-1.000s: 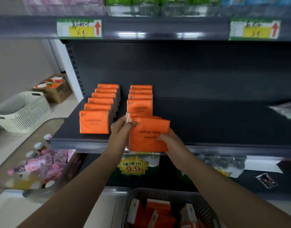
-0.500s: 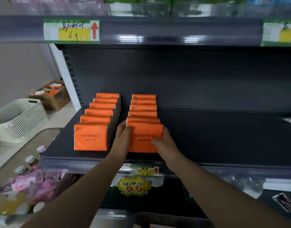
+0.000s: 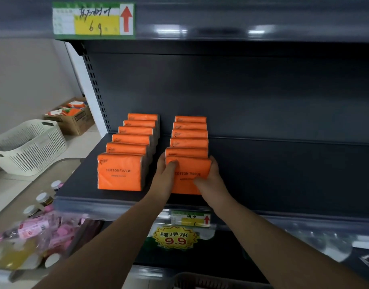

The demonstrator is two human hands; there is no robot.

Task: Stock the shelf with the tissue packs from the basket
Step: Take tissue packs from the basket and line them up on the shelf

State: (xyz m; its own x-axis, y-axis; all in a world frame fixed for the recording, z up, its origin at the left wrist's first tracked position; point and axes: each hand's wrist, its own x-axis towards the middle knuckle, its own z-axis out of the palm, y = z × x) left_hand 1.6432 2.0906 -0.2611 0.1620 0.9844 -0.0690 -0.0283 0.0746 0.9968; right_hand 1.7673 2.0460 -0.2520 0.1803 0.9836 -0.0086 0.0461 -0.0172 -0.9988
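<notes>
A: Your left hand (image 3: pixel 165 180) has the tissue pack (image 3: pixel 192 167) by its left edge; the thumb lies across the top left corner of the orange face, and the fingers curl round behind.

B: Your right hand (image 3: pixel 210 181) clasps the right edge of the same pack; thumb on the front by the lettering, fingers wrapped behind; both hands grip it.

A: The pack stands upright on the dark shelf (image 3: pixel 283 180), near the front lip; it heads the right row (image 3: pixel 189 134), close against the pack behind; whether they touch you cannot tell.

B: Five orange tops show behind it; just beside, to your left, the left row (image 3: pixel 135 130) runs six deep, its front pack (image 3: pixel 119 174) about level with the one you hold; a narrow gap parts the two rows.

A: The basket (image 3: pixel 210 281) shows only as a dark rim at the bottom edge, under your right forearm; what lies in it is hidden.

B: Off to your left sit a white slatted basket (image 3: pixel 31 144) and a cardboard box (image 3: pixel 75 119); a heap of bottles (image 3: pixel 33 230) is blurred below the shelf; a yellow 9.9 sign (image 3: pixel 175 237) hangs under the shelf lip between your forearms.
</notes>
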